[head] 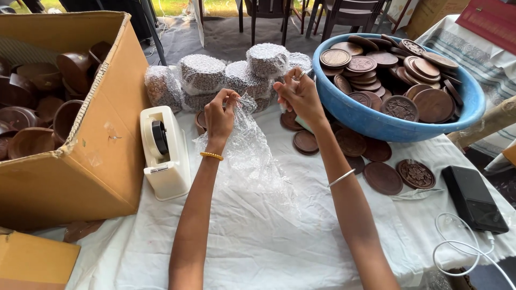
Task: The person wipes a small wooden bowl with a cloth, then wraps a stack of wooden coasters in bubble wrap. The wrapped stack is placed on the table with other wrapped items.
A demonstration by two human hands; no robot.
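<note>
Bare white cloth (258,236) lies open nearest you, between the tape dispenser (164,150) and loose wooden discs (382,177). Your left hand (219,115) pinches the bubble wrap sheet (250,156) by its top edge; your right hand (300,95) closes its fingertips just before the wrapped bundles (236,75).

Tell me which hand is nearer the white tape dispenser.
Left. The left hand pinches the bubble wrap sheet just right of the tape dispenser. The right hand is farther right, up beside the blue basin.
</note>
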